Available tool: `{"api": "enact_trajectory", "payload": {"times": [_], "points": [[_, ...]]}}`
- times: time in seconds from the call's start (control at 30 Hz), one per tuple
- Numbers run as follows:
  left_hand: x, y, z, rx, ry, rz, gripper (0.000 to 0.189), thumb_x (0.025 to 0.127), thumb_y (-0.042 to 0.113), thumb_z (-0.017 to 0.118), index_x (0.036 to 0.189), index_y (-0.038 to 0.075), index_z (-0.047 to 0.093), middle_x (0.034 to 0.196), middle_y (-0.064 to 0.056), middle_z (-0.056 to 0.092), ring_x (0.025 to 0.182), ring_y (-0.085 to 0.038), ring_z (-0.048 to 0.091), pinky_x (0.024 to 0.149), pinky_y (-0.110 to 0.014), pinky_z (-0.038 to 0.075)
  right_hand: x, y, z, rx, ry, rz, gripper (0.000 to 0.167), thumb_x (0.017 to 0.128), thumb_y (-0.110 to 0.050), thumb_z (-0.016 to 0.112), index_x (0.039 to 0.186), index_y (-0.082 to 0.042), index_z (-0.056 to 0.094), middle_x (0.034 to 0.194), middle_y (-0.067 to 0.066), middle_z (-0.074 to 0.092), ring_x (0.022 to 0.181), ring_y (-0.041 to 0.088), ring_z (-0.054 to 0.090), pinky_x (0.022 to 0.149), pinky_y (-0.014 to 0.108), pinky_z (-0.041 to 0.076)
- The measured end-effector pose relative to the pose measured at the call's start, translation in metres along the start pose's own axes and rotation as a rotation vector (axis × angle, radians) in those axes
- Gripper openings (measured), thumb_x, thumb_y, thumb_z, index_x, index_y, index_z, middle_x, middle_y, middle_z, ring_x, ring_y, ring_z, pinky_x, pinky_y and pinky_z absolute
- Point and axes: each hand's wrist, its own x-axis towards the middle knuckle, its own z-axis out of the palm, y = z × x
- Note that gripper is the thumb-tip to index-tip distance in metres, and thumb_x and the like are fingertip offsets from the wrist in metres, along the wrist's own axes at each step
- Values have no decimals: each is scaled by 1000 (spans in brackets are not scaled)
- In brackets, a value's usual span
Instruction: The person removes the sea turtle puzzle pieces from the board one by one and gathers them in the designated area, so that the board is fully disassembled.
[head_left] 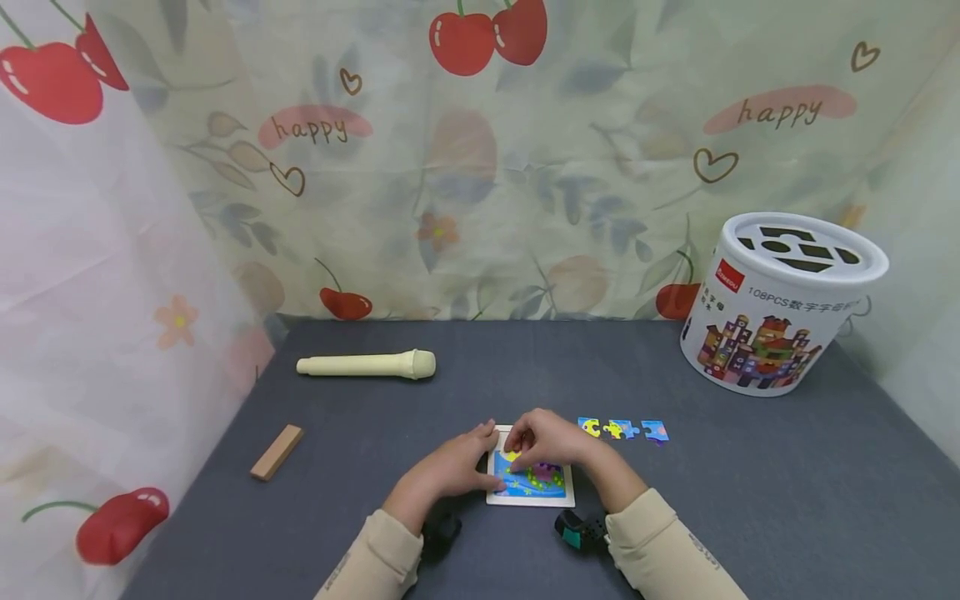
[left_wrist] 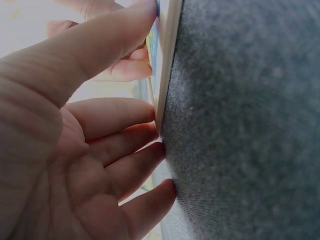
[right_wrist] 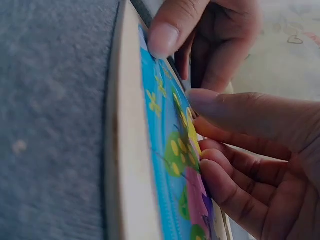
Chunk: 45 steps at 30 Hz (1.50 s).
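A wooden-framed jigsaw puzzle (head_left: 528, 502) lies flat on the dark table between my hands, with a blue, yellow, green and pink picture inside. My left hand (head_left: 450, 465) rests at its left side. The left thumb (right_wrist: 165, 37) presses on the picture near the frame, while the other fingers (left_wrist: 137, 167) stretch out to the frame's corner and the tabletop. Over the upper part of the picture, my right hand (head_left: 553, 437) pinches a yellow puzzle piece (right_wrist: 192, 131) between thumb and index finger, low against the board. Its fingertips partly hide the piece.
Right of the board lie loose puzzle pieces (head_left: 655, 431) in a row. A cream microphone-shaped object (head_left: 363, 366) lies at the back left, a small wooden block (head_left: 277, 452) nearer on the left. A white block bucket (head_left: 772, 312) stands at the back right, before a patterned curtain (head_left: 510, 233).
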Motion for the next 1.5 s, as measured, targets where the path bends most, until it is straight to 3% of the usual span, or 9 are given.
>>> {"api": "enact_trajectory", "payload": {"times": [0.63,1.17,1.5], "points": [[-1,-3,1,-2,3,3,75,82,35,70,142,4,38,153,-12,26,141,-29,26,110,-46,30,4,-10,13,-15,62,133,11,77,-7,74,82,-3,65,70,-2,57,64,8,49,57,18,42],[-1,0,1,-8,-1,22,74,82,32,70,141,3,38,153,-13,26,141,-30,26,110,-47,29,1,-8,13,33,77,127,9,78,-1,70,84,-4,64,73,-1,57,66,9,51,59,19,44],[0,1,1,-8,4,16,74,82,33,71,141,3,38,153,-13,26,141,-30,25,110,-47,29,0,-5,7,112,41,82,6,82,0,66,87,-3,65,81,3,63,70,7,55,64,19,48]]}}
